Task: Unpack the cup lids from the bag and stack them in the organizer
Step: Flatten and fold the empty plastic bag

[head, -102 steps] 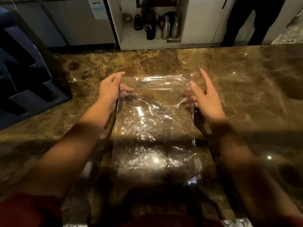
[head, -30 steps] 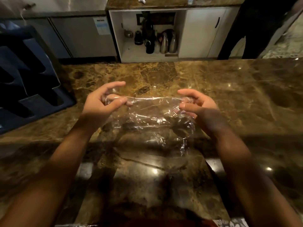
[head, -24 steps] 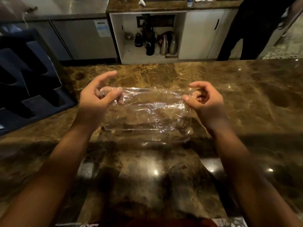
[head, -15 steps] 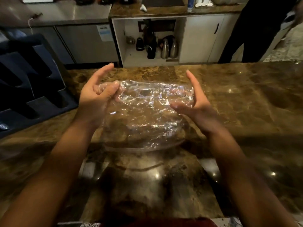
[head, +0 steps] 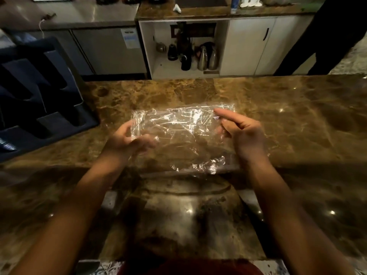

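A clear, crinkled plastic bag (head: 182, 135), folded flat into a rectangle, is held between my hands just above the brown marble counter (head: 297, 120). My left hand (head: 127, 139) grips the bag's left edge with curled fingers. My right hand (head: 242, 133) holds the right edge, its index finger stretched across the bag's top corner. Nothing is visible inside the bag. The dark blue organizer (head: 39, 96) with several slots stands on the counter at the left. No cup lids can be made out.
Beyond the counter's far edge, an open cabinet (head: 186, 50) holds kettles and flasks. A person in dark clothes (head: 327, 36) stands at the back right. Marble counter extends to the right of my hands.
The long bag, flat on the counter, has been gathered and folded into a smaller rectangle. My hands lifted it, then lowered it toward the counter. My right fingers have curled round its edge.
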{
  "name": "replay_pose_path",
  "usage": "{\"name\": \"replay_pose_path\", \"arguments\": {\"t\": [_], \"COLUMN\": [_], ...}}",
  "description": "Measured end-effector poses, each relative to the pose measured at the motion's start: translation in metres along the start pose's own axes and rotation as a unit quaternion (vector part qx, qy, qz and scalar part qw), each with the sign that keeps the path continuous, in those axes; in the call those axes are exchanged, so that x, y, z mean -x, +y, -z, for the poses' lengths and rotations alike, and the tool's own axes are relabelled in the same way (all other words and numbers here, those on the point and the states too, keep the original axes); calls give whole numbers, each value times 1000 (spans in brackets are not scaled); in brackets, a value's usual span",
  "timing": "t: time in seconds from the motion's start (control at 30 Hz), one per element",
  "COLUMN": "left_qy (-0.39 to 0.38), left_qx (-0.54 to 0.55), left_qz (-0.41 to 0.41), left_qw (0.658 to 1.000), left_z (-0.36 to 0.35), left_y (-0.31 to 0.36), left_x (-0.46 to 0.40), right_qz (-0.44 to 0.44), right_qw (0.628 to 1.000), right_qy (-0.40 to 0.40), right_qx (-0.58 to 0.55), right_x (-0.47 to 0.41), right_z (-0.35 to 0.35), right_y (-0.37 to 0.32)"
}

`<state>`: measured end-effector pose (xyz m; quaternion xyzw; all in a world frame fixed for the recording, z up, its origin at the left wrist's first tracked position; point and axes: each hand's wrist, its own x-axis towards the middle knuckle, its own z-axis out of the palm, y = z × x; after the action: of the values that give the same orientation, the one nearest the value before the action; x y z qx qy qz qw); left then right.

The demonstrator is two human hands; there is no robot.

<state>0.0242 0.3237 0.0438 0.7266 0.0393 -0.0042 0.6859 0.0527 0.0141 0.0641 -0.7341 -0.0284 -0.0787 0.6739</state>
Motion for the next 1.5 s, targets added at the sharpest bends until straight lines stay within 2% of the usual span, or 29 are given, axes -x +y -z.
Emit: {"name": "replay_pose_path", "arguments": {"t": [0.17,0.27,0.33,0.4,0.47,0.6,0.67,0.8,0.9,0.97,1.07,1.1,1.2,1.3,1.43,1.5], "left_qy": [101,99,93,77,60,55,76,80,114,188,333,350,304,300,314,352], "left_qx": [7,-13,-33,-57,-78,-56,-49,-105,-129,-113,-10,5,37,136,261,261], "left_qz": [-73,-99,-105,-111,-105,-96,-67,-4,31,44,32,28,59,111,10,-12], "left_qw": [992,990,990,989,990,992,994,991,985,975,942,936,950,938,913,899], "left_z": [26,38,45,52,57,74,92,143,184,213,241,243,235,224,233,249], "left_y": [-10,-10,-4,3,11,16,13,0,-14,-25,-35,-37,-48,-58,-63,-60], "left_x": [8,10,13,18,24,38,52,95,128,150,193,210,257,289,332,352], "right_qz": [-31,-36,-4,15,10,-14,11,-32,-59,-63,-19,-5,13,18,50,95], "right_qw": [998,991,986,986,969,898,872,880,878,884,884,886,890,887,883,876], "right_qy": [-33,34,37,-55,-198,-423,-477,-474,-475,-463,-466,-464,-456,-459,-466,-472], "right_qx": [36,125,160,154,144,123,109,7,-16,-17,33,27,-24,-32,-11,27], "right_x": [9,9,6,1,-6,-13,-7,20,39,49,66,75,107,138,181,203], "right_z": [-6,-5,3,7,-2,-45,-65,-105,-137,-156,-193,-208,-257,-306,-364,-388], "right_y": [8,8,3,-9,-22,-31,-28,-28,-32,-40,-52,-56,-59,-54,-52,-47]}}
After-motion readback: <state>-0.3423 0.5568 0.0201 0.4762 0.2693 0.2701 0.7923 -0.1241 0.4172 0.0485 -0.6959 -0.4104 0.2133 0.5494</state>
